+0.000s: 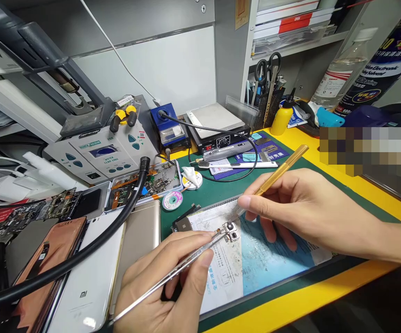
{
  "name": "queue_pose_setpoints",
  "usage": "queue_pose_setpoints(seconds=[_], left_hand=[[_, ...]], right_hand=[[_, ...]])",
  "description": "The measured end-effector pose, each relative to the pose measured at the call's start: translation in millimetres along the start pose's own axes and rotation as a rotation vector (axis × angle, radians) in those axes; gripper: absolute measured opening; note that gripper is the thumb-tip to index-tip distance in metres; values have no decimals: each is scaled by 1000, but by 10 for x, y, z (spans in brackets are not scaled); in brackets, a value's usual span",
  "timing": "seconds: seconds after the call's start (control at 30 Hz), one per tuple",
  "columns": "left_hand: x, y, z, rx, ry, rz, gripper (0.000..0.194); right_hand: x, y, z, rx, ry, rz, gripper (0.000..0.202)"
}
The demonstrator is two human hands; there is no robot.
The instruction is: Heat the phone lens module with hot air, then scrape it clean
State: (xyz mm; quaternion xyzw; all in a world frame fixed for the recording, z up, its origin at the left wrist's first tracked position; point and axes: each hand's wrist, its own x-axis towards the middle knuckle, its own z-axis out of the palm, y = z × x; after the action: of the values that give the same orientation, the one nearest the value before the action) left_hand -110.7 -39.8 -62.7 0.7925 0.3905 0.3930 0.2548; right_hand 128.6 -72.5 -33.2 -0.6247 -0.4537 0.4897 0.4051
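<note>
My left hand [167, 282] grips a pair of silver tweezers [172, 272] between thumb and fingers. Their tips meet a small phone camera module [233, 232] with two square lens housings, just above a printed booklet [221, 282]. Opposite it, my right hand [290, 208] is closed in a pen-like grip round a gold-handled craft knife [278, 173], handle slanting up to the right. Its working end points down toward the module; the fingers and blur make the exact tip hard to see. Whether it touches the module I cannot tell.
A hot-air station [106, 148] stands at the back left, its black hose [117, 231] crossing over several phones [85, 273]. Behind the booklet are solder wick reels [173, 200], a parts tray [158, 182] and a heating plate [217, 122]. A yellow bottle [281, 121] stands back right.
</note>
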Motion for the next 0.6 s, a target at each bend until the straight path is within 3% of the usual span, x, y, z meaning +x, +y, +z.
queue_pose_setpoints(seconds=[0.6], left_hand=[[18,-35,8,-22,11,49,19]], right_hand=[[-25,-30,9,10,-26,-4,23]])
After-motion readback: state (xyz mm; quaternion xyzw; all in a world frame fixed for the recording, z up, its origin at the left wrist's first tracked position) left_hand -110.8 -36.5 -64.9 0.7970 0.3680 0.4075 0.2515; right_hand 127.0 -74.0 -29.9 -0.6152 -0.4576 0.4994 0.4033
